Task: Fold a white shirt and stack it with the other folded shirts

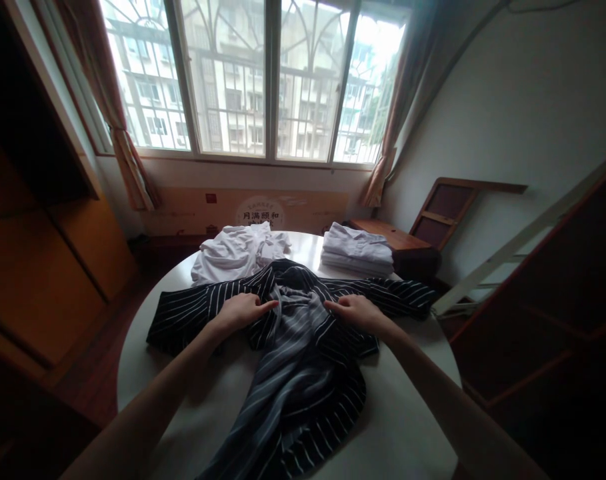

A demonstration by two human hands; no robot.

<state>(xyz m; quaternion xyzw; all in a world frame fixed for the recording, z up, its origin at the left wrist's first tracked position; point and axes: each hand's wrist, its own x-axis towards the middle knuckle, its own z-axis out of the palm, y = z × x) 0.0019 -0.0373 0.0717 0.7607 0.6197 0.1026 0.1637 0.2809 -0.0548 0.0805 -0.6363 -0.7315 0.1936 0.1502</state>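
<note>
Head view: a dark striped shirt [303,347] lies spread on the round white tabletop [397,427]. The left hand [243,311] and right hand [357,312] rest flat on it, fingers loose, gripping nothing. Crumpled white clothes [235,253] and folded white shirts [357,250] lie behind.

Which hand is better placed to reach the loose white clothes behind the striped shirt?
Probably the left hand. It lies flat on the striped shirt, on the side of the crumpled white clothes. The right hand is nearer the folded white stack.

Dark white-striped shirt [303,347], rumpled, spread across round table, sleeves out sideways, hem hanging off near edge.
</note>
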